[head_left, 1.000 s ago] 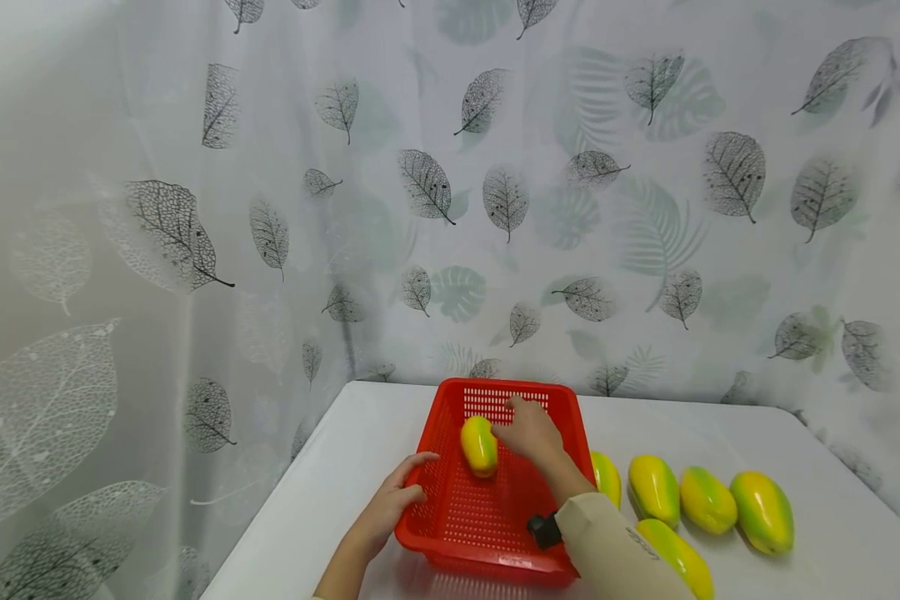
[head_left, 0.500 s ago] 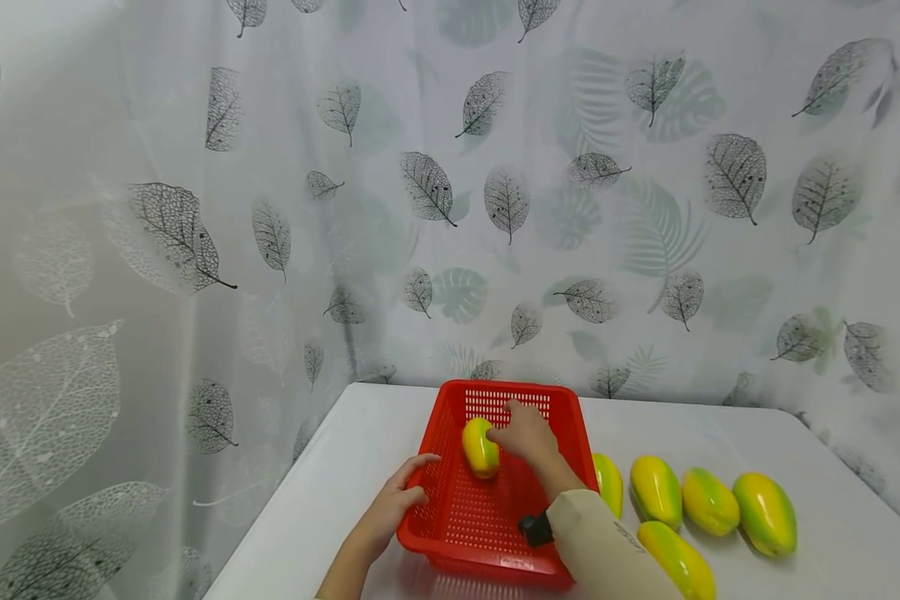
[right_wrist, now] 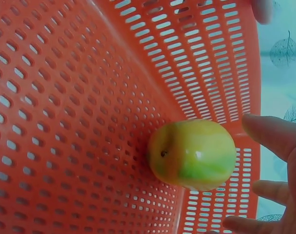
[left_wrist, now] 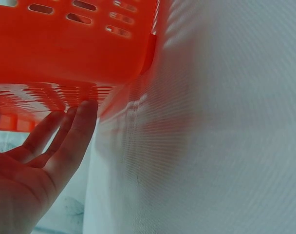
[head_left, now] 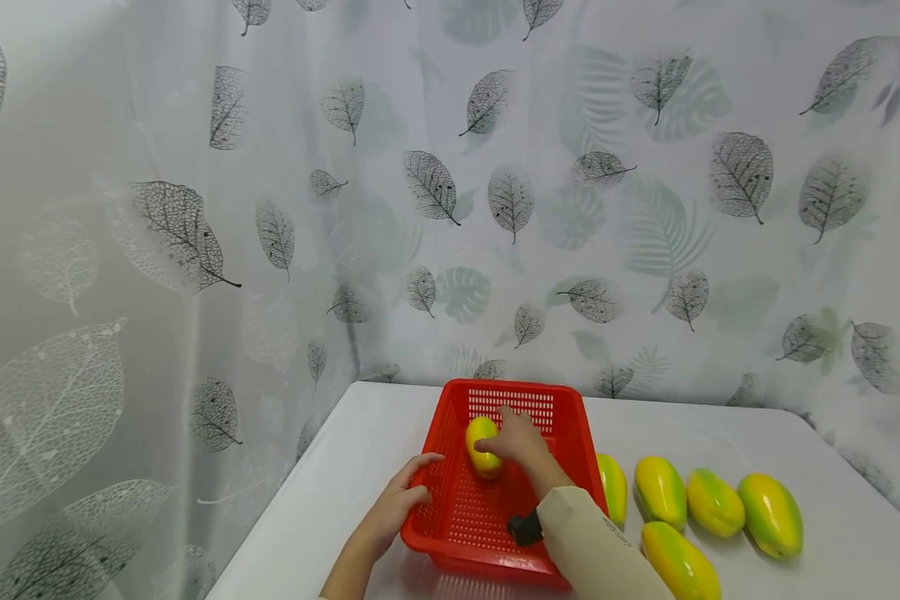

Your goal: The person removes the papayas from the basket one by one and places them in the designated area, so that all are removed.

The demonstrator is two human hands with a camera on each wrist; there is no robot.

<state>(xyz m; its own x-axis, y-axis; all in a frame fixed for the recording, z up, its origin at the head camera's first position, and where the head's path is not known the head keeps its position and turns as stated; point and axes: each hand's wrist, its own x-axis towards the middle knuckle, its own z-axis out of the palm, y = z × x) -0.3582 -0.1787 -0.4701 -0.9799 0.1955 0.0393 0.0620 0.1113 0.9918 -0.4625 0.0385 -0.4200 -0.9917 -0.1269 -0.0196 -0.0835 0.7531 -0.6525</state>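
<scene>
A yellow-green mango [head_left: 482, 457] lies in the left part of a red plastic basket [head_left: 468, 546], on its perforated floor. My right hand [head_left: 520, 437] reaches into the basket beside this mango, fingers spread and thumb overlapping it in the head view. From the right wrist, a gap shows between the fingers [right_wrist: 269, 131] and the mango [right_wrist: 192, 155]. At the basket's left side is my left hand [head_left: 390, 510], its fingers nearly straight. In the left wrist view its fingertips [left_wrist: 87, 109] touch the basket's slotted outer wall.
Several more mangoes lie on the white table [head_left: 817, 458] right of the basket, one [head_left: 611, 490] close against its wall and another [head_left: 681, 562] nearer the front. A leaf-patterned curtain [head_left: 510, 275] hangs behind and to the left.
My right hand has shifted slightly left and down, so its thumb now overlaps the mango in the basket. The left hand keeps its place at the basket's side.
</scene>
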